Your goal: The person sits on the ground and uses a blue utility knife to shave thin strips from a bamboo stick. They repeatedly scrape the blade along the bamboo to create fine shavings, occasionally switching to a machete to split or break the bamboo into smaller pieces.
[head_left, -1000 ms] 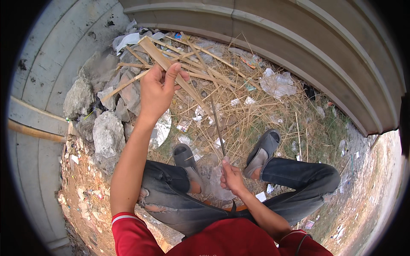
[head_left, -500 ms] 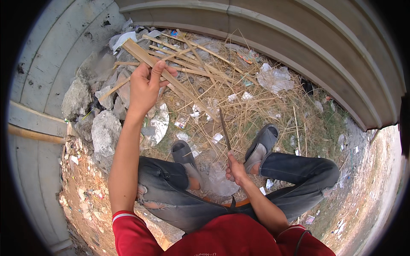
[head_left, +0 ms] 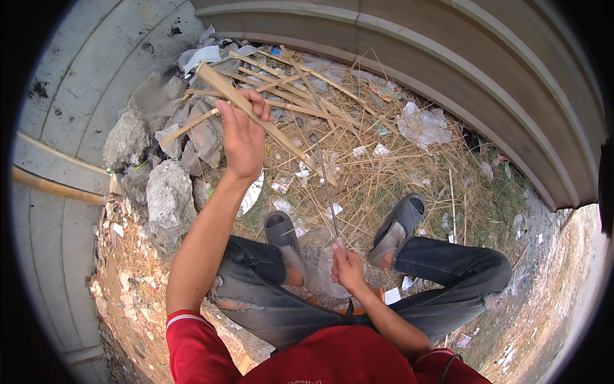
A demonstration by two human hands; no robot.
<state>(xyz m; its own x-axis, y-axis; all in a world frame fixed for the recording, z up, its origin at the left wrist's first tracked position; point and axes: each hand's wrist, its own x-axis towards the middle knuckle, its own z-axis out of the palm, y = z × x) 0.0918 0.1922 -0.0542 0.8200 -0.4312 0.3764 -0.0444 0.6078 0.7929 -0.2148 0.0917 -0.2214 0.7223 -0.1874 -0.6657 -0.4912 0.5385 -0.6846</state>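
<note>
At ctr, near to far: R hand [head_left: 348, 267] w/ blade [head_left: 330, 203], L hand [head_left: 246, 141] w/ slat [head_left: 288, 142].
R hand closed on blade's near end, tip fwd. Fwd-left, L hand grips wooden slat betw. thumb & fingers, set diag.; slat's lower end at blade, can't tell if touching. Loose sticks [head_left: 329, 85] beyond.

The left hand [head_left: 244, 137] holds a flat wooden strip [head_left: 281, 136] slanting near-right; the right hand [head_left: 348, 269] holds a thin dark tool [head_left: 327, 193], tip pointing far; loose strips [head_left: 300, 109] lie far, grey rocks [head_left: 169, 195] left
</note>
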